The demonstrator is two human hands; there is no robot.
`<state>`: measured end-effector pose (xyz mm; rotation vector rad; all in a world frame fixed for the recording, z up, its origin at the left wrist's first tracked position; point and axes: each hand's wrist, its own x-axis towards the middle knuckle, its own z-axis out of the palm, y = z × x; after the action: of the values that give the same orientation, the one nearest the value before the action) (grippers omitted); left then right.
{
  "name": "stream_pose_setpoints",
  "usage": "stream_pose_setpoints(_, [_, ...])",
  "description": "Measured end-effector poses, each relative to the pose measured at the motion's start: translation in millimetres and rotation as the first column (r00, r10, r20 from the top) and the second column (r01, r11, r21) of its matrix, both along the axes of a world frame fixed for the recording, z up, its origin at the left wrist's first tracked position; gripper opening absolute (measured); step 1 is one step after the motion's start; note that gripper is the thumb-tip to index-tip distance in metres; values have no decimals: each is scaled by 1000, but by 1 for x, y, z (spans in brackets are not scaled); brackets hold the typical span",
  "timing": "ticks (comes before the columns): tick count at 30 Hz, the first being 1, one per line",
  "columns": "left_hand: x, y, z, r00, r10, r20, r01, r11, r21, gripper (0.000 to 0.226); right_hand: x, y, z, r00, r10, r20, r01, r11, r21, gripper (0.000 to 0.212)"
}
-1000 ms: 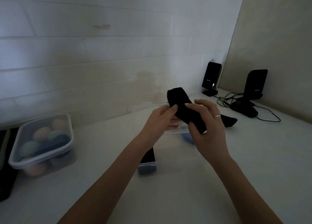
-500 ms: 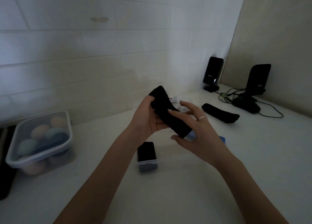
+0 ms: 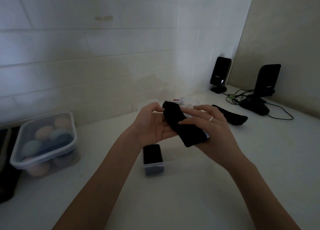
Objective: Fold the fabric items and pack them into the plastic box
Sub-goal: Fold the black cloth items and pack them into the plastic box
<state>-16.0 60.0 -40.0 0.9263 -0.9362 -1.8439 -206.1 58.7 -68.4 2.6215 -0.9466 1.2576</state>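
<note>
I hold a black sock [image 3: 183,127] in the air above the white counter, slanting from upper left to lower right. My left hand [image 3: 152,125] pinches its upper end with thumb and fingers. My right hand [image 3: 207,125], with a ring on one finger, lies over its middle and lower part. A second black sock [image 3: 230,115] lies flat on the counter behind my right hand. A small clear plastic box [image 3: 153,167] stands below my hands with a dark folded piece of fabric inside. Something clear with a red mark [image 3: 180,101] shows just behind the held sock.
A lidded clear container [image 3: 43,143] with round pastel objects sits at the left. Two black speakers [image 3: 220,73] [image 3: 266,82] stand in the far right corner with cables [image 3: 235,96] and a dark mouse [image 3: 254,106]. Dark objects [image 3: 7,160] lie at the left edge. A tiled wall is behind.
My hands with the sock moved a little left and lower in the view. The right hand shifted from under the sock's lower end to lie over its middle.
</note>
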Motion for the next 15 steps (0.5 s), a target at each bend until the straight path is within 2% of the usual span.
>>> stream_pose_setpoints(2, [-3,0,-1,1000,7,25,-6,1000,-17,36,0,0,-1,1000,9,5,-9,1000,7,48])
stream_pose_setpoints(6, [-10,-4,-13,977,112,183,-89,987,-132,14,4,-1,-8,999,50,8,-51,994,97,58])
stream_pose_setpoints(9, [-11,-3,-14,974,154,165,-136,984,-114,18,2,-3,-12,997,63,46,-71,973,221,53])
stream_pose_setpoints(13, [-11,-2,-13,965,199,171,-184,978,-99,38,1,2,-6,990,75,116,-107,947,304,44])
stream_pose_setpoints(15, [-13,1,-13,963,196,184,-174,976,-132,37,3,6,-2,980,93,175,-152,921,359,39])
